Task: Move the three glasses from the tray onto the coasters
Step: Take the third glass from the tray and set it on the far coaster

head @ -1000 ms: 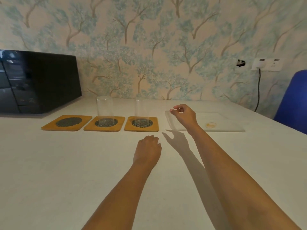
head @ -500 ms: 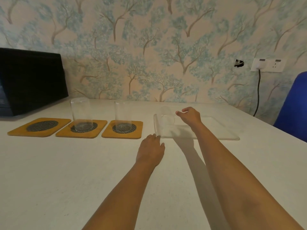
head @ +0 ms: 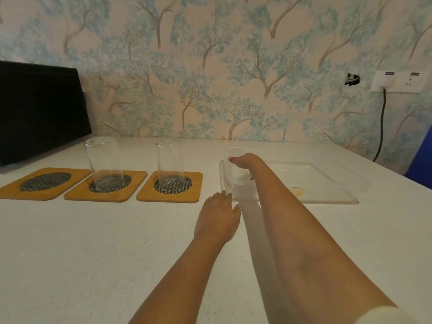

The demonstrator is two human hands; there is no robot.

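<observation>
Here, right hand [head: 247,163] grip wrapped round third glass [head: 238,170], upright on tray [head: 327,195].

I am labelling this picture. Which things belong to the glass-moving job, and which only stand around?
Job: third glass, right hand, clear tray, empty coaster, two glasses on coasters.
Around: black appliance, wall socket, blue chair.
</observation>
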